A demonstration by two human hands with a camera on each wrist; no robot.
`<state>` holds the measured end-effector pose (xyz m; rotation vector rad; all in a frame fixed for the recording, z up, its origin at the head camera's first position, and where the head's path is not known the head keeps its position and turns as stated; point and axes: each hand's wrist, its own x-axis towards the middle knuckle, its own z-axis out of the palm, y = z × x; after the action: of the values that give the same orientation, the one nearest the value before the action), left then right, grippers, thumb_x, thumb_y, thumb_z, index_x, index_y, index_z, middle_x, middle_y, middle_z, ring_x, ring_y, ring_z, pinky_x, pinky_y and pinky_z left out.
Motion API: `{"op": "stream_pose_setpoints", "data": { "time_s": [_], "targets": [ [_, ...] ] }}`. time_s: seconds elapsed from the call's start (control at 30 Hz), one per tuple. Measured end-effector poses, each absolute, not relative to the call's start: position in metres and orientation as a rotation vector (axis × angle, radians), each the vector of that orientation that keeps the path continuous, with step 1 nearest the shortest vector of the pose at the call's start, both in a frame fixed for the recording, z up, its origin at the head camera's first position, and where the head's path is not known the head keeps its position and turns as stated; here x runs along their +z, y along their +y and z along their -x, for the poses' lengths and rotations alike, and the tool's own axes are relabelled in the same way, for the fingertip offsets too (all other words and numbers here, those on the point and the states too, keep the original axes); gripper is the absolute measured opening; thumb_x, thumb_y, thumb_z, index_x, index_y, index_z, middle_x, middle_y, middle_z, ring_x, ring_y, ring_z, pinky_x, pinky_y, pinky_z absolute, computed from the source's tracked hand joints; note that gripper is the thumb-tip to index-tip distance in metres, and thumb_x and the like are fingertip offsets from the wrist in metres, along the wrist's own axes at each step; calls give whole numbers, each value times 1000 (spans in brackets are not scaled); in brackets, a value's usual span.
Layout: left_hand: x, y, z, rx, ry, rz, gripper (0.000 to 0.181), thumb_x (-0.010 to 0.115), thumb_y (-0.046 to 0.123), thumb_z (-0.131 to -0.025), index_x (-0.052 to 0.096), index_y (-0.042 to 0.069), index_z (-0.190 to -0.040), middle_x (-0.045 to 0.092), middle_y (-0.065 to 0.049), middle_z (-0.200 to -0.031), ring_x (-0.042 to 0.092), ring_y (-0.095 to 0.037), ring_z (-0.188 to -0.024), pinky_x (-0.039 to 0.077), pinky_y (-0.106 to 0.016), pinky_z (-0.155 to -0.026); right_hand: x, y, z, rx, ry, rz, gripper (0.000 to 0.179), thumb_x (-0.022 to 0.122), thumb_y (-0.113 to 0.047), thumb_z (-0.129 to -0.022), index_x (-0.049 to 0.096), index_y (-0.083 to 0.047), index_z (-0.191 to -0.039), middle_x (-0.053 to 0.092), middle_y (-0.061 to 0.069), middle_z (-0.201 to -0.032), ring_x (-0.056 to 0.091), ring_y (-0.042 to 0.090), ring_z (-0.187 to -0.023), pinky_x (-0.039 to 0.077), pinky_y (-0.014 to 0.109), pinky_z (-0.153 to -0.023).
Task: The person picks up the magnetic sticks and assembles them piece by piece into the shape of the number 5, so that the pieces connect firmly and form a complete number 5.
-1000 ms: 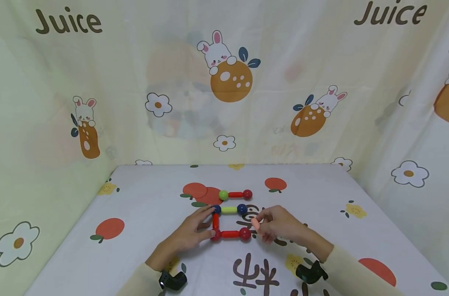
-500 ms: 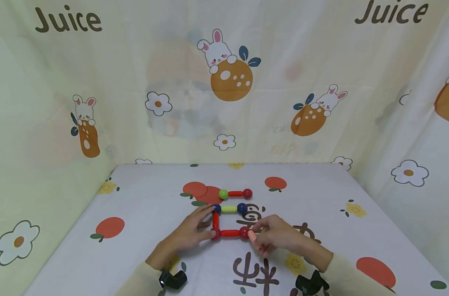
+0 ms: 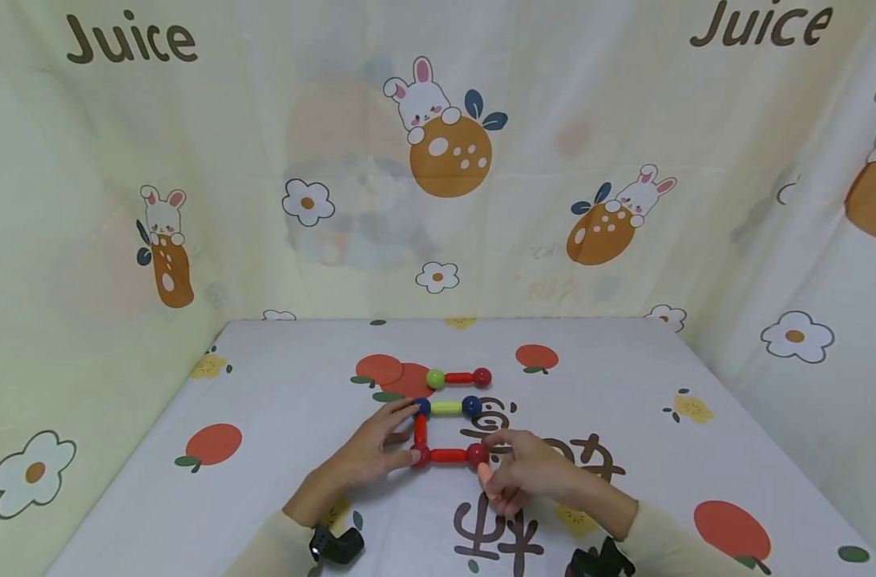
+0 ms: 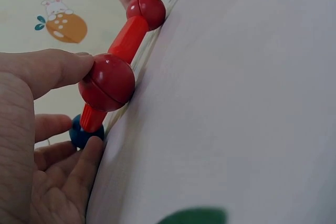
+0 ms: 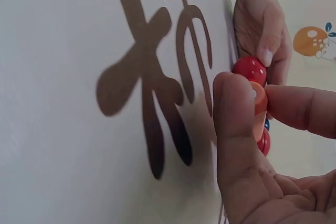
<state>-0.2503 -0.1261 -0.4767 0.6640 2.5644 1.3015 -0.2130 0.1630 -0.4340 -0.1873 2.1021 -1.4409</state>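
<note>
Long, plain cream sleeves (image 3: 264, 545) are worn. A small black gadget (image 3: 337, 546) is worn by the left cuff, and another black gadget (image 3: 602, 558) by the right cuff. The hands (image 3: 369, 449) are bare.

Single rod (image 3: 459, 378) — behind joined rods (image 3: 448, 456) — all on table (image 3: 300, 369).
</note>
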Motion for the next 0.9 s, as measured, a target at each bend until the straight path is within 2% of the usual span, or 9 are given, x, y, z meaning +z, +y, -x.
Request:
{"op": "stream_pose_setpoints", "data": {
  "time_s": [0.3,0.9],
  "targets": [
    [-477,-127,250,1312,2552,-676,73,73,31,-93,40,17,-157,29,0,-163,56,-29,-133,52,-41,-102,-442,155,213,-1423,2173,167,81,77,-7,-84,32,2,-152,71,15,-77,67,21,-56,58,31,-55],
    [-478,-127,251,1318,2553,-666,73,73,31,-93,40,17,-157,30,1,-162,56,-28,-133,51,-40,-102,-443,149,212,-1339,2284,139,74,81,-15,-83,40,-1,-143,70,11,-74,64,20,-53,56,29,-52]
  ]
}}
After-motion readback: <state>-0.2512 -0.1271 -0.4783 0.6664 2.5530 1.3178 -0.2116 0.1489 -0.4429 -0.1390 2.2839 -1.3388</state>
